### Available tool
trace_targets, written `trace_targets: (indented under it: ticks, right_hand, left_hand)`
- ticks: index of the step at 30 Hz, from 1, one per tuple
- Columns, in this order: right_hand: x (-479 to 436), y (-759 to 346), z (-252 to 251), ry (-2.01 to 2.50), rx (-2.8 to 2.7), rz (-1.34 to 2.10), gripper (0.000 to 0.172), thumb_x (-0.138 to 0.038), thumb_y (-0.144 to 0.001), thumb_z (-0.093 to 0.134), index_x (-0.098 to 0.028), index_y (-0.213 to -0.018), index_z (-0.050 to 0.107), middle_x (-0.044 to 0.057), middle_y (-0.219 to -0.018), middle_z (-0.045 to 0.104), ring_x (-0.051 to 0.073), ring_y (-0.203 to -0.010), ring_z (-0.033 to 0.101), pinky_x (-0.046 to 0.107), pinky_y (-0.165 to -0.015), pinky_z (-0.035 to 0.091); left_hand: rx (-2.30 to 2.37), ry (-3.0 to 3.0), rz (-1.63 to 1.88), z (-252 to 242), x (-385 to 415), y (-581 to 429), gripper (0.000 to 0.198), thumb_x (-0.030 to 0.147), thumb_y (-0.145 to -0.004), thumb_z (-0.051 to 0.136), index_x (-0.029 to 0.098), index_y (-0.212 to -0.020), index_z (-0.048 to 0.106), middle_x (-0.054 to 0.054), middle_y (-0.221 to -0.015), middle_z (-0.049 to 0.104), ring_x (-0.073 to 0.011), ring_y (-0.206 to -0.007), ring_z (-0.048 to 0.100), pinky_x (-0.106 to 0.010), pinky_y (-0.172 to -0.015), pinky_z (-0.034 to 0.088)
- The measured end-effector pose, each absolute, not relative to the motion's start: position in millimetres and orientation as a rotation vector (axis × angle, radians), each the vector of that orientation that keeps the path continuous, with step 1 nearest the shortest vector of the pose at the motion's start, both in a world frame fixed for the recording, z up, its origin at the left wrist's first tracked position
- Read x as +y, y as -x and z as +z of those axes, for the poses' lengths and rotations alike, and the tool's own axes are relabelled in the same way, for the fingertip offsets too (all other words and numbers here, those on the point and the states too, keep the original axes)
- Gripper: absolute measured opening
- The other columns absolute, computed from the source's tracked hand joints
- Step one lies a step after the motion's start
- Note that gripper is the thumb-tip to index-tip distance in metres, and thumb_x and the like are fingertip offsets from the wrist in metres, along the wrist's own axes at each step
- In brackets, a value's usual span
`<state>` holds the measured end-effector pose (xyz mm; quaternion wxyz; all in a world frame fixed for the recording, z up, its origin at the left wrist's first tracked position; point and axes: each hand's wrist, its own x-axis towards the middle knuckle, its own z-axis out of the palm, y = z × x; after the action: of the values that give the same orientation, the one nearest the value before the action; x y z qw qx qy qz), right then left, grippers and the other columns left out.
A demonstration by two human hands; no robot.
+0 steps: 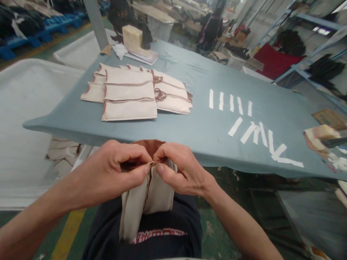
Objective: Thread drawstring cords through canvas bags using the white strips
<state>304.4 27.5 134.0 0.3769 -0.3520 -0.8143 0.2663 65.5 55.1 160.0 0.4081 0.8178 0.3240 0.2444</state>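
Between my two hands hangs a cream fabric piece with brown edging and a brown inner side at its top. My left hand pinches the edge near the top of its seam between thumb and forefinger. Close against it, my right hand pinches the same edge, the fingertips of both hands almost meeting. The lower part of the fabric drapes down in front of my dark clothing. What lies right between the fingertips is too small to make out.
A blue-grey covered table stands ahead. On it lie overlapping cream fabric pieces with brown trim, several white strips, and a yellowish block at the back left. White bins stand left; a blue shelf is at right.
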Motion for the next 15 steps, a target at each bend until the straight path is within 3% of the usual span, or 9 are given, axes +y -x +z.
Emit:
trace_targets:
  ticks: [3, 9, 15]
  right_hand:
    - [30, -302, 133, 0.893, -2.042, 0.76, 0.02, -0.03, -0.103, 0.067, -0.026, -0.087, 0.055, -0.003, -0.08, 0.067, 0.016, -0.071, 0.058, 0.031, -0.076, 0.047]
    - [32, -297, 133, 0.928, -2.064, 0.678, 0.012, -0.019, -0.096, 0.06, -0.025, -0.085, 0.058, -0.003, -0.076, 0.069, 0.015, -0.069, 0.059, 0.03, -0.074, 0.046]
    - [34, -298, 133, 0.944, -2.108, 0.545, 0.011, -0.016, -0.094, 0.058, -0.024, -0.086, 0.061, -0.002, -0.074, 0.069, 0.015, -0.066, 0.058, 0.03, -0.07, 0.041]
  left_hand:
    - [0.814, -2.013, 0.565, 157, 60, -63, 0.029, 0.027, -0.098, 0.062, 0.02, -0.074, 0.077, 0.007, -0.059, 0.06, -0.0088, -0.051, 0.047, -0.019, -0.048, 0.033]
    - [0.837, -2.024, 0.518, 156, 65, -58, 0.029, 0.027, -0.098, 0.061, 0.021, -0.079, 0.081, 0.007, -0.059, 0.061, -0.0089, -0.05, 0.048, -0.019, -0.047, 0.032]
    - [0.867, -2.171, 0.517, 166, 68, -59, 0.023, 0.027, -0.097, 0.064, 0.022, -0.082, 0.08, 0.008, -0.061, 0.07, -0.0091, -0.051, 0.058, -0.019, -0.05, 0.037]
